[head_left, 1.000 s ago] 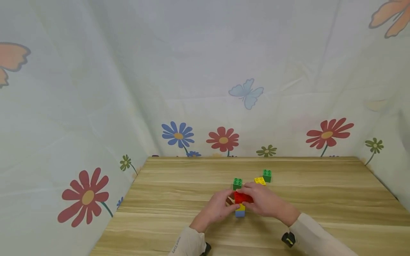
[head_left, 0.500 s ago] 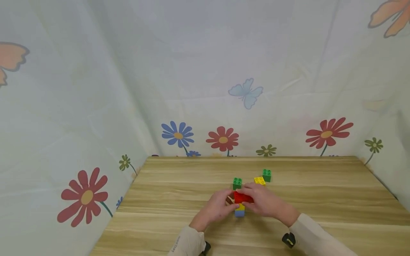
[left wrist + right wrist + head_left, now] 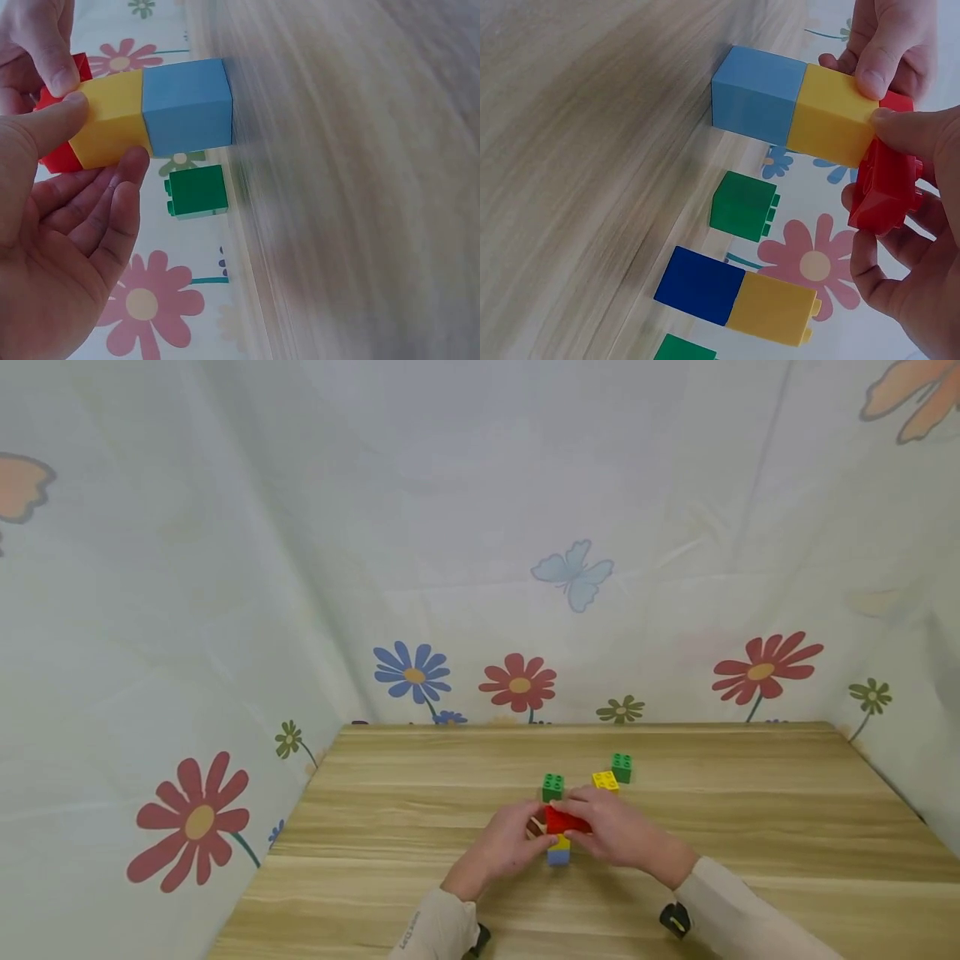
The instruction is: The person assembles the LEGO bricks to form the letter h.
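Note:
A light blue brick stands on the wooden table with a yellow brick on top of it. Over the yellow one lies a red brick, which sticks out sideways toward the right hand. The left hand pinches the stack from the left, its thumb and a fingertip on the yellow brick. From the other side the right hand grips the red brick between thumb and fingers, the thumb near the seam with the yellow brick.
Behind the hands is a green brick. Farther right, a yellow brick sits on a dark blue one, beside another green brick. A flowered cloth hangs behind the table.
The head view has shifted slightly. Both hands keep their places around the stack, with no clear movement of the bricks.

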`<action>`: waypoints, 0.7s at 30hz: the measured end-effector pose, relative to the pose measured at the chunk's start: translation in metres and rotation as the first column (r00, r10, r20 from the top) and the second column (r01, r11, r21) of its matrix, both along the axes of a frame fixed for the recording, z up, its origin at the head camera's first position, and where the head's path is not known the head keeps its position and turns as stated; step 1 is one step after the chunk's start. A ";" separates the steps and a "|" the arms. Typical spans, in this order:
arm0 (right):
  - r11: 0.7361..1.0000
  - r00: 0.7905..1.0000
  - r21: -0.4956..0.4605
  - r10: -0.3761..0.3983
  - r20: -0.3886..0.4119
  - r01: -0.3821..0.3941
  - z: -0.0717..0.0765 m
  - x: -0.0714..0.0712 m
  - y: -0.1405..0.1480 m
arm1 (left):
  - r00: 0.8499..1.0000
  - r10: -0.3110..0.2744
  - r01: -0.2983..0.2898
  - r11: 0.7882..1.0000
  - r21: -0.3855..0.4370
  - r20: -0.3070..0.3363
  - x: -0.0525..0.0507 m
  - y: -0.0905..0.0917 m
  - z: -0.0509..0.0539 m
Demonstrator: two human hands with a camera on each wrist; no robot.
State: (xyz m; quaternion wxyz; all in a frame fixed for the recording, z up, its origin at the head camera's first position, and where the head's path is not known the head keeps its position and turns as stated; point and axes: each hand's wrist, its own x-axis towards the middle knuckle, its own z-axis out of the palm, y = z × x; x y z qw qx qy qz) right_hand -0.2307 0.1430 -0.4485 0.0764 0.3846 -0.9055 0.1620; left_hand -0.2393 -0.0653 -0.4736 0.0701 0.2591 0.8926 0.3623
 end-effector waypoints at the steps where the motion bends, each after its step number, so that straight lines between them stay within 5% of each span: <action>1: 1.000 1.000 -0.001 0.001 0.001 -0.001 0.000 0.000 0.000 | 1.000 0.000 0.000 1.000 -0.007 -0.006 0.000 0.000 0.000; 21: 1.000 1.000 0.006 0.024 -0.016 -0.024 0.003 -0.003 -0.005 | 0.998 -0.005 0.002 0.999 -0.054 -0.064 -0.002 -0.001 0.000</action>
